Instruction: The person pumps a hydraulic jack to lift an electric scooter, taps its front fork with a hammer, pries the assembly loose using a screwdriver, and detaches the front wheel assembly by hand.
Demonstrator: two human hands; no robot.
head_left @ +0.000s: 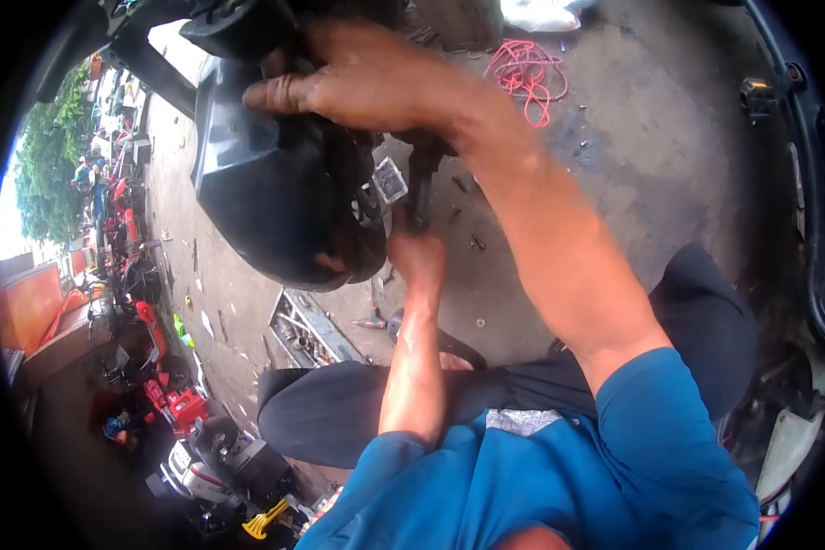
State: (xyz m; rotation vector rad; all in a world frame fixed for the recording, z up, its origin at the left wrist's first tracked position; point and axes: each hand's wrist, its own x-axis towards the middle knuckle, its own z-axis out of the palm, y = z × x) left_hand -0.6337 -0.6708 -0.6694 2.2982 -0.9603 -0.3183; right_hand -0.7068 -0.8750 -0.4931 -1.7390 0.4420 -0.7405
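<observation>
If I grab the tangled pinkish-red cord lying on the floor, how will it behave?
The tangled pinkish-red cord is probably floppy, since it lies in loose, curving loops. It may come up as a clump or snag on itself, because its strands cross. It looks light, the strands being thin.

The floor (522, 293) carries a metal tray (325, 321), with a red-handled tool (370, 323) near it and tangled red rope (525, 77) well apart from it.

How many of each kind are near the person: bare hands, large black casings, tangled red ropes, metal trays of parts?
Bare hands: 2 (left hand, right hand)
Large black casing: 1
Tangled red rope: 1
Metal tray of parts: 1
Total: 5
</observation>
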